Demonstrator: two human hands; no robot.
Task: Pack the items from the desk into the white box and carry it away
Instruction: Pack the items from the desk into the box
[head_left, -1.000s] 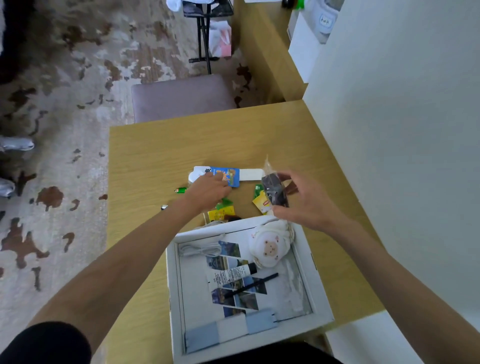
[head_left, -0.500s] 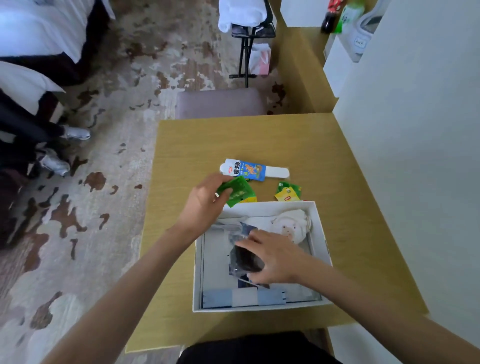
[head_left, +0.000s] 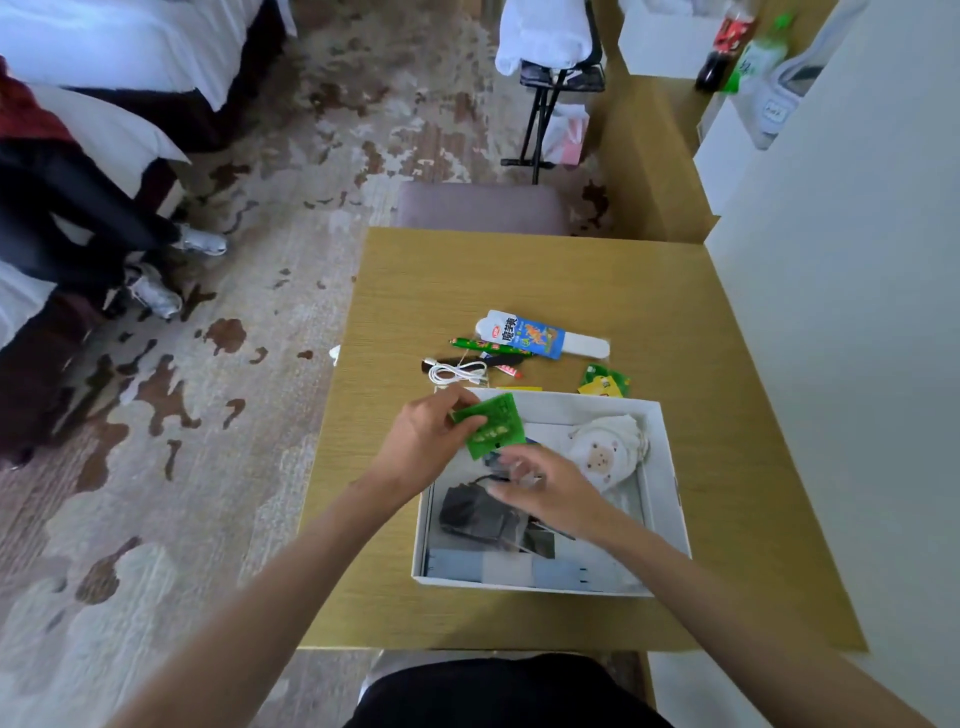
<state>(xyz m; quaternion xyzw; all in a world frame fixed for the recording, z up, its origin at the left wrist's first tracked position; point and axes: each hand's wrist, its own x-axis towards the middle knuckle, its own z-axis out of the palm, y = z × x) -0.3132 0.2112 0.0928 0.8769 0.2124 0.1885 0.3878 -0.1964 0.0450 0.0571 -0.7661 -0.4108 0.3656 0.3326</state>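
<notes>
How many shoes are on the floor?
2. Both lie on the carpet at the left: one silver shoe, and a second shoe nearer the camera. More may be hidden.

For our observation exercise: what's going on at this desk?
A person is packing small things into a white box on a wooden desk. The left hand pinches a green packet over the box's far left corner. The right hand hovers above a dark packet lying inside, apparently holding nothing. A white pouch with a face sits in the far right corner. A blue packet, a green pen, a white cable and a yellow-green packet lie on the desk beyond.
</notes>
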